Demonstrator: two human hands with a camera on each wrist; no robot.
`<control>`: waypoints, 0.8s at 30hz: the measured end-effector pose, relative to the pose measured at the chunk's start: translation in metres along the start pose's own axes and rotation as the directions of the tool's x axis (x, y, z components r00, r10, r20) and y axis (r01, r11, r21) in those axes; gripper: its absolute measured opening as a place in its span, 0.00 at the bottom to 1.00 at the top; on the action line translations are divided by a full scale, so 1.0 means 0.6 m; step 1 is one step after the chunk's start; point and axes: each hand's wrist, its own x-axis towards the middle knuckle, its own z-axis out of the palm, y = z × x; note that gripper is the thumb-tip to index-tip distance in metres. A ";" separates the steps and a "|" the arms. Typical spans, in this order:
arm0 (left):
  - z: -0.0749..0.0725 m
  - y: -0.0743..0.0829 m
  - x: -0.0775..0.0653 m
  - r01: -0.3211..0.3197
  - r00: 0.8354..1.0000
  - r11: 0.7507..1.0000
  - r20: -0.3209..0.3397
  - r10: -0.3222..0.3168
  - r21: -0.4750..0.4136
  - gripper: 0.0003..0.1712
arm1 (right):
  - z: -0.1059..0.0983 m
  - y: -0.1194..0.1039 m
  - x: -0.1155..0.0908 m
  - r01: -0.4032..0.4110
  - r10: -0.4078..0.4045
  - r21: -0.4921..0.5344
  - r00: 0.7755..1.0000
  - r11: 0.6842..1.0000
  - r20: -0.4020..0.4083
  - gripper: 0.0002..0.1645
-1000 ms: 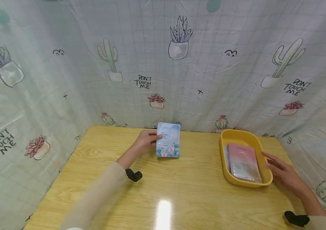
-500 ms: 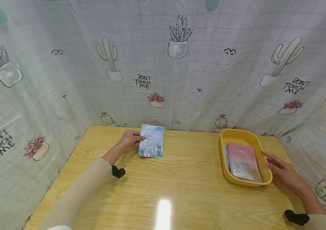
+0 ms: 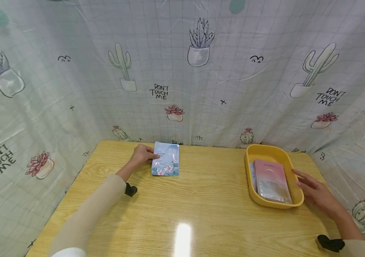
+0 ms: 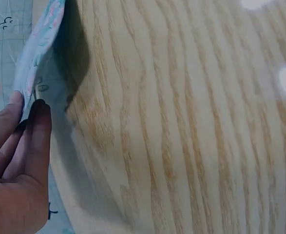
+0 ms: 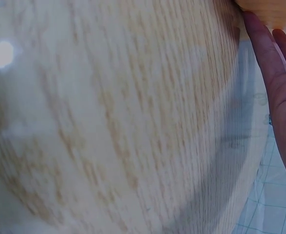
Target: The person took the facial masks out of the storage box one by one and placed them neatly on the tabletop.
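My left hand [image 3: 142, 154] pinches the left edge of a light blue sheet mask packet [image 3: 166, 159] printed with pink lotus flowers. Thumb on its front, fingers behind, as the left wrist view shows; there the packet [image 4: 41, 44] stands tilted over the wood and casts a shadow. At the right, a yellow plastic basket [image 3: 267, 148] contains a pink and silver packet [image 3: 272, 180] lying over others, with a blue one [image 3: 252, 175] peeking out on the left. My right hand [image 3: 319, 196] touches the basket's right outer wall with relaxed, extended fingers.
The wooden table [image 3: 201, 207] reaches back to a pale curtain [image 3: 182, 78] printed with cacti, which hangs behind and on both sides. A bright light reflection [image 3: 182, 239] lies on the table's front.
My left hand has carried the blue packet leftward, away from the basket, and slightly lower in the last half second. The right hand and the basket have stayed put.
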 end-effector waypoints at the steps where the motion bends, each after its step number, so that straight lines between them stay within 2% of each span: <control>1: -0.001 -0.002 0.000 -0.005 1.000 1.000 -0.001 0.005 -0.004 0.15 | 0.001 0.000 0.000 -0.004 0.004 -0.008 1.000 1.000 -0.003 0.35; 3: -0.004 -0.006 -0.002 -0.018 1.000 0.999 0.005 0.018 -0.038 0.17 | 0.002 0.000 0.000 -0.007 0.007 -0.020 1.000 1.000 -0.007 0.35; 7: -0.018 -0.012 -0.004 -0.051 0.999 0.998 0.008 0.051 -0.040 0.20 | 0.004 0.000 0.001 -0.005 0.005 -0.045 1.000 0.999 -0.013 0.35; 10: -0.029 -0.013 -0.003 -0.047 0.999 0.999 -0.001 0.047 -0.021 0.20 | 0.003 -0.002 0.003 0.003 -0.003 -0.051 1.000 0.999 -0.007 0.34; 14: -0.035 -0.005 -0.003 -0.029 1.000 0.999 0.000 0.029 -0.039 0.20 | 0.003 -0.004 0.004 0.004 -0.005 -0.062 1.000 0.998 -0.014 0.34; 19: -0.027 0.014 -0.008 -0.053 0.998 0.997 0.039 0.056 -0.053 0.22 | 0.001 -0.004 0.003 0.007 -0.008 -0.055 1.000 0.998 -0.017 0.34; 24: -0.003 0.040 -0.012 -0.073 0.992 0.992 0.094 0.083 -0.106 0.24 | 0.001 -0.002 0.001 0.026 -0.026 -0.013 1.000 1.000 0.000 0.34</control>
